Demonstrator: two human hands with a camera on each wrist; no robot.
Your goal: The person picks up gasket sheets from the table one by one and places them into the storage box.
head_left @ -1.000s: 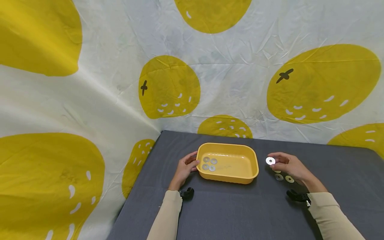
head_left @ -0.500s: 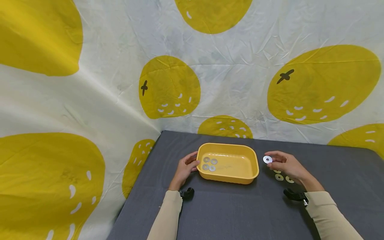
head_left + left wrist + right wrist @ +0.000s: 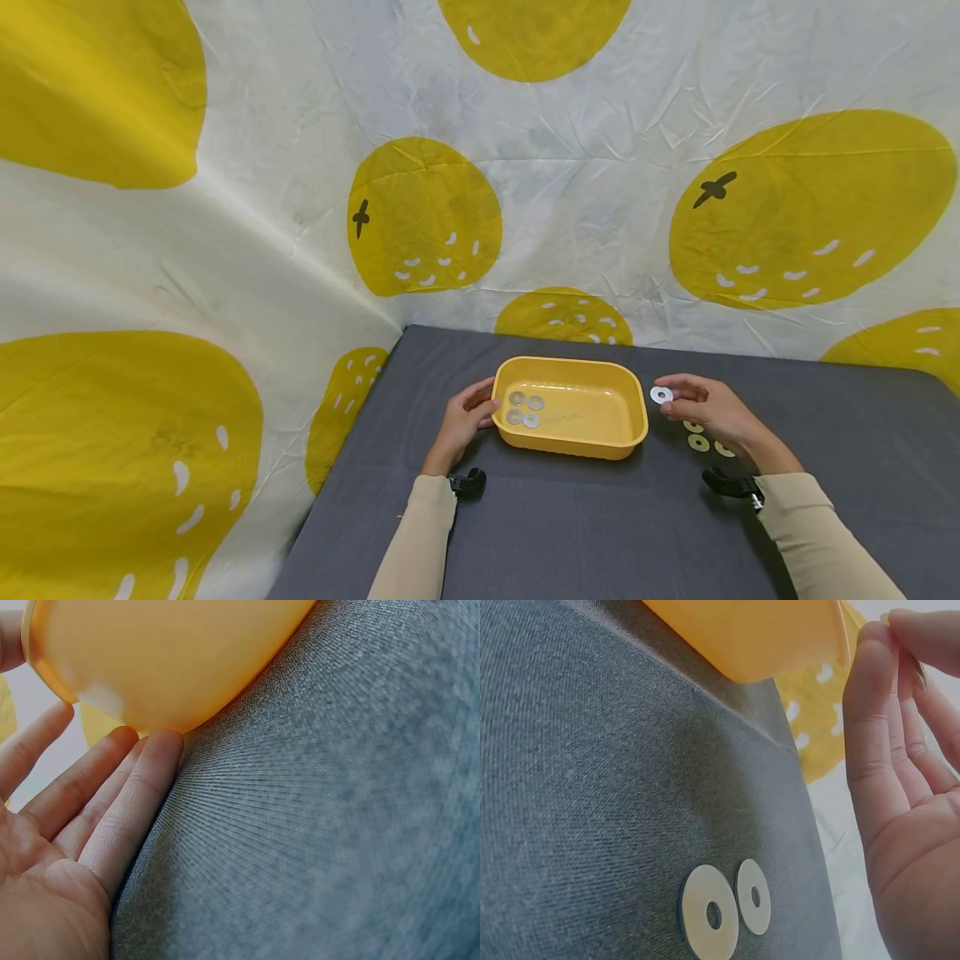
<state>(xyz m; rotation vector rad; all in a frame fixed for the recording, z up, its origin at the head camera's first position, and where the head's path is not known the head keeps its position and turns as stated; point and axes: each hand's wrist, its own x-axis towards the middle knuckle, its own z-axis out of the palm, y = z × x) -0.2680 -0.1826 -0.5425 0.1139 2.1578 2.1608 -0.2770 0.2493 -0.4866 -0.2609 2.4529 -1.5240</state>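
My right hand pinches a flat metal washer between thumb and fingertips, just off the right end of a yellow plastic tray. In the right wrist view the pinched washer shows only as a thin edge at the fingertips. My left hand holds the tray's left end, thumb at the rim and fingertips against the outer wall. Several washers lie in the left part of the tray. Under and beside my right hand, more washers lie on the table, one partly hidden by the hand.
A dark grey cloth covers the table. A white curtain with yellow fruit prints hangs behind the table and along its left side. Black straps circle both wrists, below beige sleeves.
My right hand has moved left with the pinched washer, nearer the tray's right end. The left hand and the tray have stayed in place.
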